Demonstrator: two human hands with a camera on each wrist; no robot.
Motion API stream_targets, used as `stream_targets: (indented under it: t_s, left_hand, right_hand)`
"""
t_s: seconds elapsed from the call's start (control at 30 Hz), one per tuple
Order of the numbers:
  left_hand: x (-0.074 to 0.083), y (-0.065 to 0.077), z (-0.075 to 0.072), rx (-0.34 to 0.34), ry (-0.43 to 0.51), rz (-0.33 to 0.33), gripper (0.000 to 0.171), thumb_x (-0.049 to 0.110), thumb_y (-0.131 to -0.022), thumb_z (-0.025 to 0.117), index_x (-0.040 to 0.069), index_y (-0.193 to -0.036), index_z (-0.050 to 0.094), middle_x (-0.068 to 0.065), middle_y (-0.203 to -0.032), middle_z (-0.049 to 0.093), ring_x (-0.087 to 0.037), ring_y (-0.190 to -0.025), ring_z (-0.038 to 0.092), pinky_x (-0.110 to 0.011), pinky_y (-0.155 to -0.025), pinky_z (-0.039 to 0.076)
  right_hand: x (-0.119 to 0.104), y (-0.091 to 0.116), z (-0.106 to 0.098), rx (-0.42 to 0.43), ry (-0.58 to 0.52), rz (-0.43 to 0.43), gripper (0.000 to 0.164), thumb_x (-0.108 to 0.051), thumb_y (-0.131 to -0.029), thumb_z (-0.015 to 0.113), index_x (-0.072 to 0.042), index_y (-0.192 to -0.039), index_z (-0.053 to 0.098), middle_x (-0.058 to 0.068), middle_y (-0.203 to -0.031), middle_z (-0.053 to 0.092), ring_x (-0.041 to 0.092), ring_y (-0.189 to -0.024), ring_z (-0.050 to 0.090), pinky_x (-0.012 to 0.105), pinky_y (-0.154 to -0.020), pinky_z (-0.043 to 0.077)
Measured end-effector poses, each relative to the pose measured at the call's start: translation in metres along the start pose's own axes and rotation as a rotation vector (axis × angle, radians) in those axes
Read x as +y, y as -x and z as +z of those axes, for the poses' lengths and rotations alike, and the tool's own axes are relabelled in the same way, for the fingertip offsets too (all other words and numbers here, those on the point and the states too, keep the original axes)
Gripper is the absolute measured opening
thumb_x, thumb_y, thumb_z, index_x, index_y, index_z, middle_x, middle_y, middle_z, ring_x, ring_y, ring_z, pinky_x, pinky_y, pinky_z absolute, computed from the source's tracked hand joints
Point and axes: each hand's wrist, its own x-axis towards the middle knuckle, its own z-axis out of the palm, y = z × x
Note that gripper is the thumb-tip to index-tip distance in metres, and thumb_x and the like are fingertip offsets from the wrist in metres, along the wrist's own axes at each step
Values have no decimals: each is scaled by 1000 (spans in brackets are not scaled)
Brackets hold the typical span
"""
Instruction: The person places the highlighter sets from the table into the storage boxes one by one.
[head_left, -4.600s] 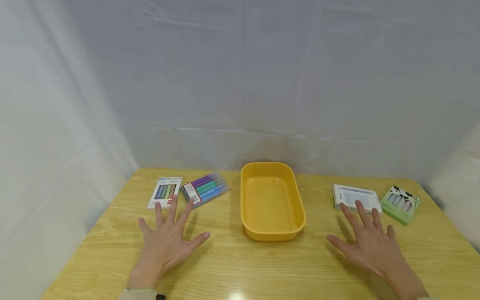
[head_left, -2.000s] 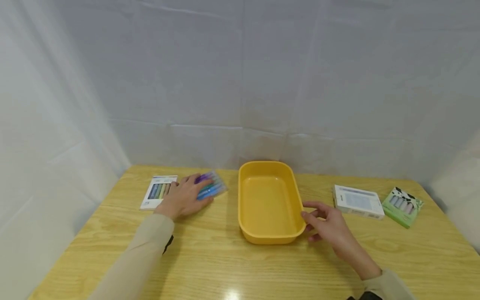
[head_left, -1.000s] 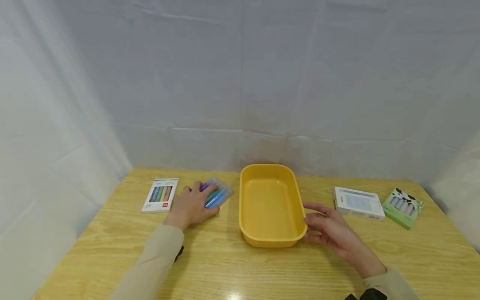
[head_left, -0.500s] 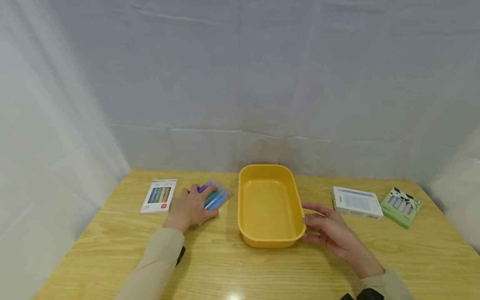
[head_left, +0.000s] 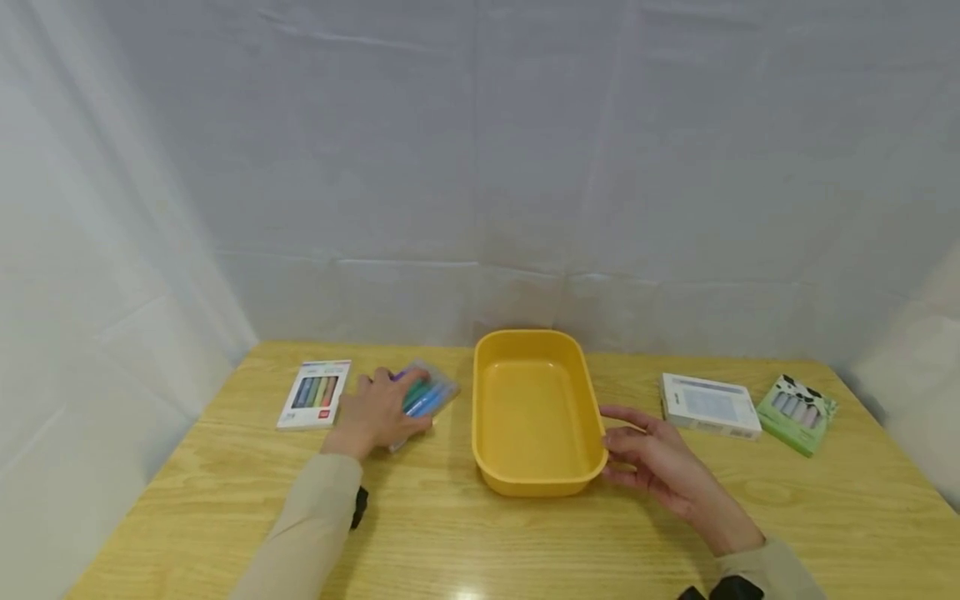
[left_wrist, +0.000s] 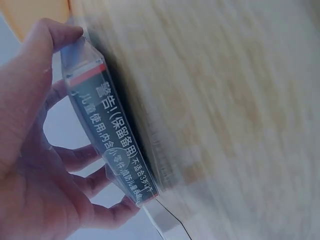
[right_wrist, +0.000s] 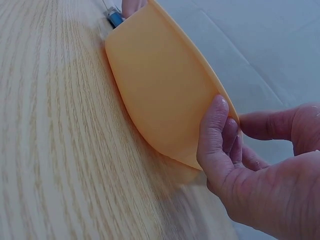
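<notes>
A clear plastic pack of markers (head_left: 429, 400), with purple, green and blue barrels, lies at an angle left of the yellow bin (head_left: 540, 483). My left hand (head_left: 377, 414) grips it from above and covers its near part. In the left wrist view, the thumb is at one end of the marker pack (left_wrist: 112, 135) and the fingers reach along its far side. My right hand (head_left: 663, 462) holds the right rim of the bin. Seen from the right wrist, the thumb is on the rim's inner side and the fingers lie against the outer wall (right_wrist: 155, 80).
A white box with coloured sticks in its window (head_left: 315, 395) lies left of my left hand. At the right are a white box (head_left: 710, 406) and a green cow-patterned box (head_left: 797, 415). A pale curtain (head_left: 480, 167) hangs behind the wooden table (head_left: 450, 550).
Both hands were spread over the table at first. The left then took hold of the marker pack, which has turned and shifted nearer. The right took the bin's rim and stays there.
</notes>
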Motion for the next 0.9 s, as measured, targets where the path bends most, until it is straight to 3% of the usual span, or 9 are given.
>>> stream_targets:
  t_s: [0.33,0.53,0.7,0.9]
  left_hand:
    - [-6,2,-1,52,24,5,69,58,-85,72,33,-144,46,-33,-128,51,-49,-107,53,-74,-79,49]
    - [-8,2,-3,122,24,23,69,57,-82,73,31,-141,48,-34,-125,51,-47,-102,53,-71,-74,50]
    - [-6,4,-6,139,57,43,71,54,-81,75,30,-142,48,-33,-124,48,-42,-94,54,-65,-70,52]
    - [-5,7,-8,161,64,63,74,52,-82,75,30,-146,47,-36,-129,49,-50,-106,55,-70,-75,51]
  right_hand:
    - [-1,0,1,-4,-12,8,57,-8,-101,60,-2,-152,34,-1,-99,72,13,-84,72,28,-75,62]
    - [-2,-1,1,7,-14,12,56,-7,-100,59,-3,-151,36,-1,-98,72,14,-83,72,28,-75,62]
    - [-2,-1,1,10,-14,14,58,-8,-100,60,-2,-152,34,-1,-98,72,14,-83,72,28,-75,62]
    - [-1,-1,1,5,-11,16,58,-9,-101,60,-3,-152,34,-1,-98,72,14,-84,72,28,-75,63]
